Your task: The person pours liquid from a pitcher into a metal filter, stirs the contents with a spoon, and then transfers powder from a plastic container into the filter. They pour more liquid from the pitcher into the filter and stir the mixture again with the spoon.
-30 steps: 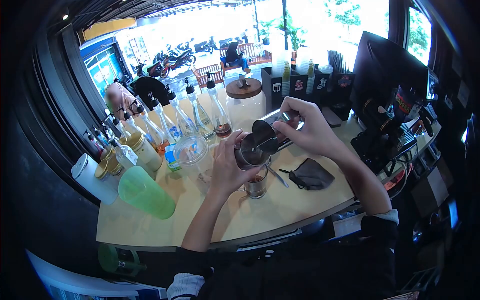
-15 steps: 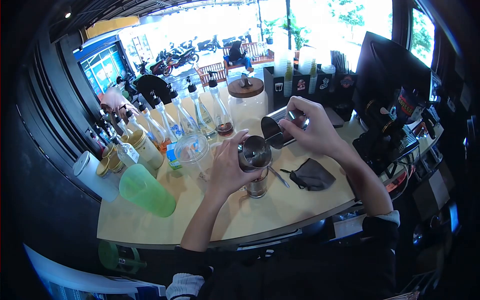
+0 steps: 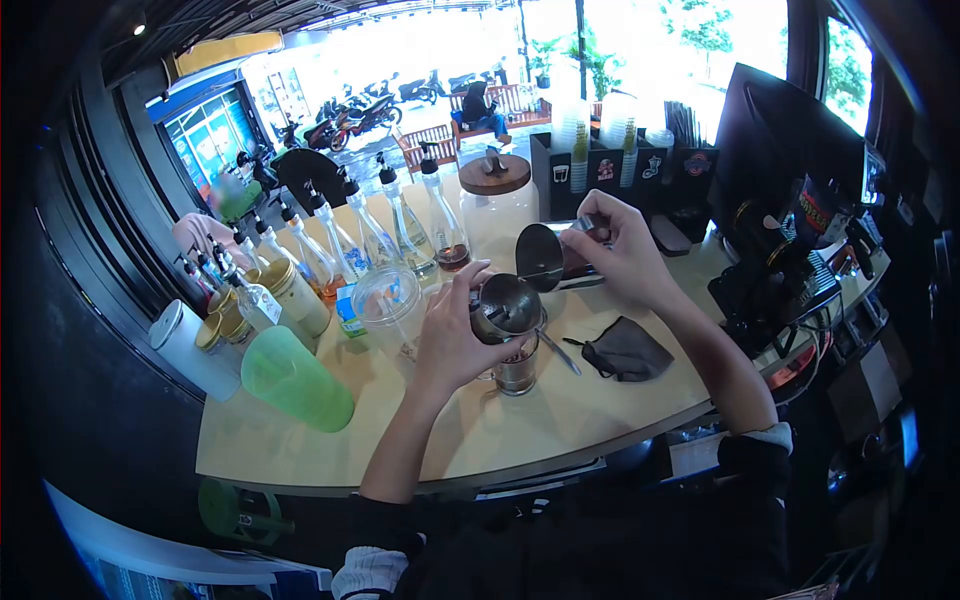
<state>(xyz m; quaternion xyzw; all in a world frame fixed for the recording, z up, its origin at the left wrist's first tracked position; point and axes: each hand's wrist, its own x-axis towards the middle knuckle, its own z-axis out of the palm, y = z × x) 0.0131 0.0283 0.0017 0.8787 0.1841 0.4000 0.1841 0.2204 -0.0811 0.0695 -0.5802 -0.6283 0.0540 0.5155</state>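
My left hand is wrapped round a shiny metal cup, its mouth facing up toward me. My right hand grips a small metal pitcher by its far side, tipped with its mouth over the cup's rim. Whether liquid runs between them is hard to make out. Directly beneath the metal cup, a clear glass stands on the wooden counter, partly hidden by my left hand. A thin metal utensil lies just right of that glass.
A dark fabric face mask lies at right. Left stand a green plastic pitcher, a clear plastic container and lidded jars. Pump bottles and a wooden-lidded jar line the back. A cup organizer stands behind.
The pitcher in my right hand has turned so that more of its mouth shows, over the metal cup. My left hand has shifted slightly left with the cup.
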